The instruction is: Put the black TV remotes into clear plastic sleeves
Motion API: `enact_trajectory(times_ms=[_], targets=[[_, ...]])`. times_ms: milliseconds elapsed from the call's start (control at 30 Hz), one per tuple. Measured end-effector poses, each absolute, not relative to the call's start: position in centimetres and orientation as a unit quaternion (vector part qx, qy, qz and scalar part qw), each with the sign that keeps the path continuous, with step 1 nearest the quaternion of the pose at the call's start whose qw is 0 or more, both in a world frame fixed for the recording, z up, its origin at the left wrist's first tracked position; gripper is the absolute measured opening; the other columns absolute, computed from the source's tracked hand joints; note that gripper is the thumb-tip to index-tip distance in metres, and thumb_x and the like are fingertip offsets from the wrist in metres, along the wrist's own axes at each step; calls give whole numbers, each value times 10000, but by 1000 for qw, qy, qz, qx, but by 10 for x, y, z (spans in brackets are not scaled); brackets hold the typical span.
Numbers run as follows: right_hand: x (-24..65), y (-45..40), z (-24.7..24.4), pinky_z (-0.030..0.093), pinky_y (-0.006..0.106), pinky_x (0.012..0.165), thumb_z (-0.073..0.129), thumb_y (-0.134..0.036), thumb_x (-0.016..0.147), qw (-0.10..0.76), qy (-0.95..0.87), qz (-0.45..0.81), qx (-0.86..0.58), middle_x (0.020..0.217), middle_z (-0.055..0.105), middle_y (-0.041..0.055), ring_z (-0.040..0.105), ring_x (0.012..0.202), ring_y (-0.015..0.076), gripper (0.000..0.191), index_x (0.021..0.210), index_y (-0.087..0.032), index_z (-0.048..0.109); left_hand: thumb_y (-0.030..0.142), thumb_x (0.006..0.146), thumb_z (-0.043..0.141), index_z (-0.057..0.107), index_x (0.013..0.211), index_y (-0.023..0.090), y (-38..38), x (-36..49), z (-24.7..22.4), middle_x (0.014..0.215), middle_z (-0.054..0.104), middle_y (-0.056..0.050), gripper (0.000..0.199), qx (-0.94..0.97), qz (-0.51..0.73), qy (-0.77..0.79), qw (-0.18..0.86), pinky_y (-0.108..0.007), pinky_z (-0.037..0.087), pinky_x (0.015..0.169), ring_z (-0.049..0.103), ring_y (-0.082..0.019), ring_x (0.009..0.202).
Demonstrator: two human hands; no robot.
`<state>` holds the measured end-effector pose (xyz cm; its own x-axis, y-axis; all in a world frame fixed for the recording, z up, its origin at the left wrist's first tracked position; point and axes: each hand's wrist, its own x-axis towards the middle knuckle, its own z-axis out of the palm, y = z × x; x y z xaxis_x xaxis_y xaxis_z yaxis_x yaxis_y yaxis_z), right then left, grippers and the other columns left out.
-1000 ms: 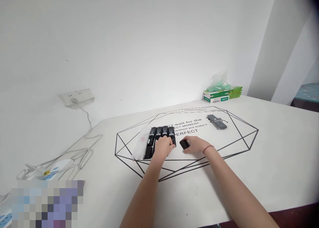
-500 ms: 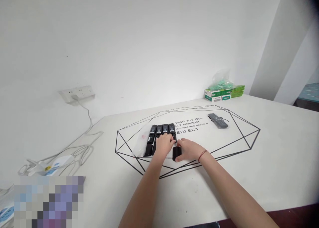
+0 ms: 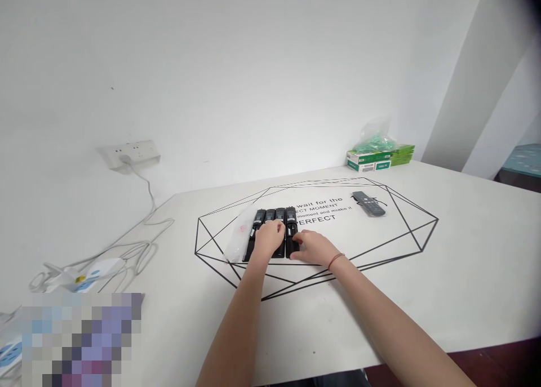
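Note:
Several black remote controls lie face down in a row, with battery compartments open on the ones I can see. My right hand pinches a black battery cover between thumb and fingers. That cover sits against the lower end of the rightmost remote; whether it is engaged I cannot tell. Over the middle remotes is my left hand, fingers curled and closed, hiding their lower parts. What it holds, if anything, is hidden. Under the leftmost remote's side lies a clear plastic bag.
Another remote, in clear wrap, lies face up to the right on the white table. Green and white boxes with a plastic bag stand at the back. Cables and power strips are at left, below a wall socket.
My right hand has brought the battery cover left and up to the rightmost remote's lower end. My left hand has moved left, off that remote, and its fingers have curled.

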<state>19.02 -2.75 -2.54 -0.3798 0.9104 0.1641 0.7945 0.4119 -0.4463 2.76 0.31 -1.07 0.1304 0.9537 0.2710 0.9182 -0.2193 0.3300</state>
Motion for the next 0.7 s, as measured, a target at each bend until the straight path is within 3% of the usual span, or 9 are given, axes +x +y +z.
enact_trajectory(times_ms=[133, 233, 300, 433, 533, 700], targets=[[192, -23, -30, 404, 263, 626, 678, -455, 652, 226, -814, 201, -495, 870, 649, 48, 583, 751, 183, 347, 887, -201, 648, 299, 854, 392, 622, 824, 210, 2, 29, -12, 876, 658, -68, 249, 760, 222, 608, 55, -274, 385, 681, 583, -188, 804], [206, -10, -34, 439, 255, 682, 592, -468, 743, 321, -771, 234, -497, 917, 658, 32, 588, 769, 157, 332, 961, -226, 658, 294, 852, 396, 626, 824, 207, -2, 31, -9, 868, 661, -70, 248, 762, 226, 603, 66, -279, 394, 698, 587, -193, 808], [227, 3, -36, 447, 278, 758, 540, -412, 787, 398, -690, 166, -581, 942, 655, 44, 584, 830, 170, 295, 969, -216, 662, 293, 858, 391, 629, 839, 207, -7, 31, -8, 863, 663, -69, 254, 762, 235, 599, 68, -280, 400, 722, 589, -193, 824], [286, 23, -43, 299, 505, 949, 444, -243, 811, 444, -548, 61, -706, 1201, 497, 228, 390, 1163, 338, 370, 1105, -65, 580, 286, 866, 390, 629, 863, 209, -15, 32, -6, 872, 664, -62, 251, 769, 252, 583, 72, -277, 405, 754, 589, -188, 849], [324, 31, -47, 250, 545, 958, 487, -237, 783, 448, -406, -4, -796, 1335, 349, 232, 277, 1239, 380, 457, 1220, -102, 490, 277, 875, 373, 621, 850, 211, -16, 32, -5, 868, 661, -56, 258, 774, 265, 572, 65, -273, 407, 752, 588, -181, 840], [347, 39, -45, 246, 537, 967, 545, -181, 729, 490, -351, 137, -786, 1240, 437, 216, 330, 1228, 360, 410, 1135, -132, 512, 257, 874, 377, 594, 807, 210, -14, 33, -4, 826, 652, -36, 232, 780, 280, 558, 43, -265, 404, 732, 581, -169, 805]])
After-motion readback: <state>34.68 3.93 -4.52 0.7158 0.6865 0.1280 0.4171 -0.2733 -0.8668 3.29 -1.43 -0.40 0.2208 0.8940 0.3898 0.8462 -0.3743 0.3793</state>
